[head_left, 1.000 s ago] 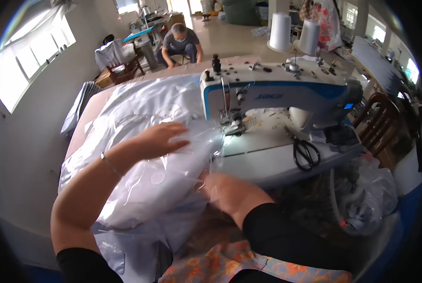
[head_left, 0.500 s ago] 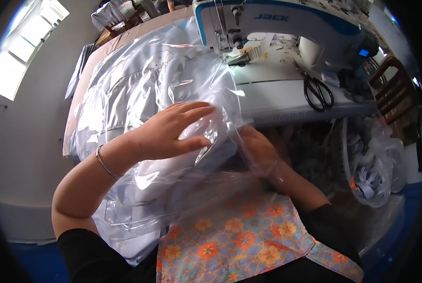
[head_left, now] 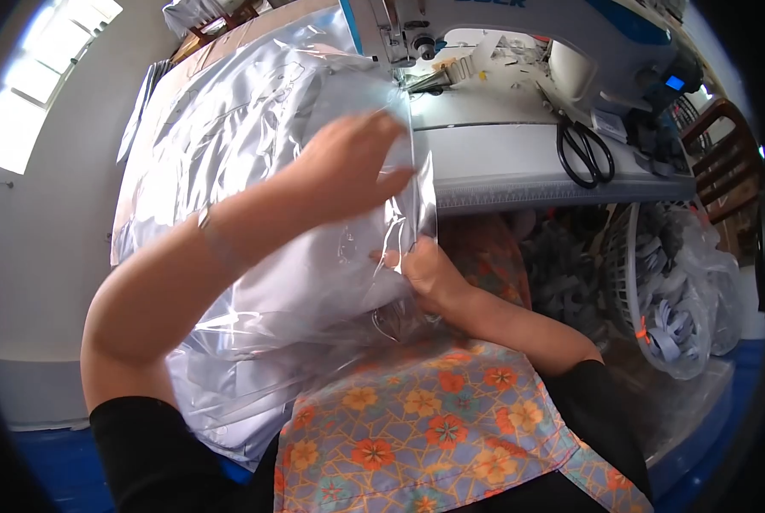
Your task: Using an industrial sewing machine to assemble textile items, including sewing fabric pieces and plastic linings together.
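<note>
The sewing machine (head_left: 519, 34) is cut off by the top edge, so only its lower body and needle area show. The right hand (head_left: 425, 275) is partly hidden: its fingertips disappear behind the clear plastic bag (head_left: 314, 282), and whether they pinch the film or only press it cannot be told. The left hand (head_left: 348, 167) is motion-blurred at the fingertips. The folded pale fabric (head_left: 306, 274) inside the bag is veiled by glare, its kind unclear. The scraps in the basket (head_left: 626, 282) under the table are too small to make out. The wooden chair (head_left: 724, 162) is clipped by the dark rim at the right.
</note>
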Demonstrator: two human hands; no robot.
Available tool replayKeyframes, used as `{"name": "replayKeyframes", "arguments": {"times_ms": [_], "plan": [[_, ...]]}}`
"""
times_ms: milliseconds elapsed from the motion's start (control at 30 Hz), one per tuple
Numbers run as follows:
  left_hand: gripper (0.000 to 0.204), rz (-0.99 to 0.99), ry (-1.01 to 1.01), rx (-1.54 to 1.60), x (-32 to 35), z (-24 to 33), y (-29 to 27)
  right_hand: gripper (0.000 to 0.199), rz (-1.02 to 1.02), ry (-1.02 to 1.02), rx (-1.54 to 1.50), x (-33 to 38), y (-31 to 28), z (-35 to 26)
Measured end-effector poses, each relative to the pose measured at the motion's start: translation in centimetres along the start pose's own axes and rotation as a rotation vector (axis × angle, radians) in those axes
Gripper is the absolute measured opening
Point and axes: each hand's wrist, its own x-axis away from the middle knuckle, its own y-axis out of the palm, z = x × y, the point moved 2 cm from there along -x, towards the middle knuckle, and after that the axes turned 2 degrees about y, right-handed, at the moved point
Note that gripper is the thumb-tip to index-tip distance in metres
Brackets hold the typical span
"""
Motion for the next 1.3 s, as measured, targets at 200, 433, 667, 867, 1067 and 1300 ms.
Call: {"name": "replayKeyframes", "arguments": {"times_ms": [200,433,667,867,1067,1300], "plan": [[0.086,-0.23,0.036,-0.151,4.0,-0.4,6.8,0.034,0.062,0.059,-0.161,2.1,0.9,-1.5],[0.075,-0.432,0.116,-0.027,1.4,-1.9,2.6,0.027,0.149,0.14,0.086,2.5,0.2,-1.8],[0.067,-0.05,-0.287,-0.067,-2.6,-7.0,8.4,0.031,0.184,0.072,0.266,4.0,0.6,-3.5],[0.068,-0.05,0.053,-0.12,-2.0,-8.8,7.9,0.04,0.128,0.148,-0.101,4.1,-0.5,-3.6],[0.063,-0.005,0.289,-0.028,-3.9,-10.2,6.5,0.042,0.137,0.172,-0.012,4.0,-1.6,-2.8],[0.059,0.031,0.395,0.024,-5.0,-12.0,6.5,0.043,0.167,0.185,-0.06,3.7,-1.2,-3.9]]}}
